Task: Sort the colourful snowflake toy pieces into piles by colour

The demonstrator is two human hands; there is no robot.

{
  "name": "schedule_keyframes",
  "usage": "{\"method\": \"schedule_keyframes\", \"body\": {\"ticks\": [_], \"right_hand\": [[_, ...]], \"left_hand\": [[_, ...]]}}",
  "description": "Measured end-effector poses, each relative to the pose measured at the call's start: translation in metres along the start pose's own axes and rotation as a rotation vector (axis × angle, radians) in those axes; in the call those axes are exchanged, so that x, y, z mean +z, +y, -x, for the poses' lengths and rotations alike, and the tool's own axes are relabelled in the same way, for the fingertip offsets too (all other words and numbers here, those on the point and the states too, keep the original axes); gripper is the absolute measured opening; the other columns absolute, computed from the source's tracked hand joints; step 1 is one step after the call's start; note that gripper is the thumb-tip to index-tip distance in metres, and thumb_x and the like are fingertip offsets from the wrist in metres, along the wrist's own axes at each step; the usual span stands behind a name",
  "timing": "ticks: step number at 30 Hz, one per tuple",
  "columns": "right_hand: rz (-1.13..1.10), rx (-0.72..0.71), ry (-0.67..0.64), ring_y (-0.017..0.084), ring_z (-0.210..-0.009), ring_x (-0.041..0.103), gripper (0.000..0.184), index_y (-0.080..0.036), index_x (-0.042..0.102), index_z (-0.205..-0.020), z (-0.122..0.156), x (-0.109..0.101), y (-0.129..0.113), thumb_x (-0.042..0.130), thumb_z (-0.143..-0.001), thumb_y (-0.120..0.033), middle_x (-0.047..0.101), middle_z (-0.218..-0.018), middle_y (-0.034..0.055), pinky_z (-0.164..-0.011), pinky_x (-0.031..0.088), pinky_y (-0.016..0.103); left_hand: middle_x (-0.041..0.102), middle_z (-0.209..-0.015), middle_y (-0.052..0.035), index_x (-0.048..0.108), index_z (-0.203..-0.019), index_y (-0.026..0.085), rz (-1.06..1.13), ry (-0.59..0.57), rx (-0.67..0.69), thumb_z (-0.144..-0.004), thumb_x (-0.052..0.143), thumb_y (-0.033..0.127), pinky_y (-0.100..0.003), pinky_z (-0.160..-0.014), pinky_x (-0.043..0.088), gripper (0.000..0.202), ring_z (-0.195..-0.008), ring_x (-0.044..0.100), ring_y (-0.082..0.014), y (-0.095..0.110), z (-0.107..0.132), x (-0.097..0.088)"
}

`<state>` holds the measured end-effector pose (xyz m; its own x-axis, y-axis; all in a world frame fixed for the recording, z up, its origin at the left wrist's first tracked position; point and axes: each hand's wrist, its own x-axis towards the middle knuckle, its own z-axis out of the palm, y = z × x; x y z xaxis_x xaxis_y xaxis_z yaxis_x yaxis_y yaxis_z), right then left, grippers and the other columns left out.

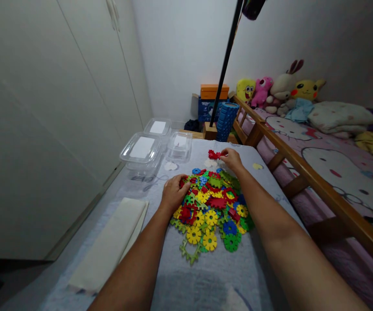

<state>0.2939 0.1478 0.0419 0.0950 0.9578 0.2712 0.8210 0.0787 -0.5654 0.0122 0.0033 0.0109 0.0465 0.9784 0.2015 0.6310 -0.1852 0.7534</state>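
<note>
A heap of flat plastic gear-shaped pieces [212, 211] in red, yellow, green and blue lies on a pale grey cloth surface [205, 276]. My left hand [174, 191] rests on the heap's left edge, fingers curled over a red piece there. My right hand [231, 159] reaches past the heap's far side and pinches a small cluster of red pieces [213, 154]. White pieces [210, 163] lie just below that cluster.
Three clear plastic tubs [142, 151] with lids stand at the far left of the surface. A folded white cloth [111, 242] lies near left. A wooden bed rail [303, 168] runs along the right, with soft toys [280, 88] behind. A dark pole [225, 65] rises beyond.
</note>
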Motion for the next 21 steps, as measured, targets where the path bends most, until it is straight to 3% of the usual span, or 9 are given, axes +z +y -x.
{"method": "schedule_keyframes", "body": {"ticks": [5, 11, 21], "right_hand": [[0.137, 0.07, 0.042, 0.019, -0.089, 0.061, 0.011, -0.018, 0.068, -0.079, -0.018, 0.013, 0.004, 0.064, -0.073, -0.01, 0.071, -0.089, 0.0048, -0.085, 0.046, 0.028], [0.18, 0.129, 0.037, 0.02, -0.092, 0.062, 0.018, -0.017, 0.069, -0.084, -0.02, 0.025, 0.008, 0.06, -0.073, -0.007, 0.071, -0.094, 0.0081, -0.088, 0.046, 0.029], [-0.119, 0.115, 0.025, 0.019, -0.088, 0.064, 0.029, -0.018, 0.067, -0.091, -0.016, 0.03, 0.012, 0.054, -0.068, -0.006, 0.071, -0.092, 0.0051, -0.088, 0.05, 0.031]], "left_hand": [[0.073, -0.117, -0.0096, 0.068, -0.118, 0.019, -0.017, 0.006, 0.009, -0.09, 0.058, 0.035, -0.043, -0.104, 0.047, 0.034, -0.11, 0.065, -0.0253, 0.001, 0.0, 0.0], [0.073, -0.119, -0.0088, 0.068, -0.118, 0.02, -0.018, 0.01, 0.012, -0.09, 0.058, 0.035, -0.045, -0.106, 0.045, 0.033, -0.11, 0.065, -0.0253, 0.001, -0.001, 0.001], [0.073, -0.12, -0.0094, 0.068, -0.119, 0.021, -0.02, 0.006, 0.013, -0.09, 0.058, 0.035, -0.046, -0.108, 0.044, 0.034, -0.113, 0.065, -0.0257, -0.001, -0.001, 0.001]]}}
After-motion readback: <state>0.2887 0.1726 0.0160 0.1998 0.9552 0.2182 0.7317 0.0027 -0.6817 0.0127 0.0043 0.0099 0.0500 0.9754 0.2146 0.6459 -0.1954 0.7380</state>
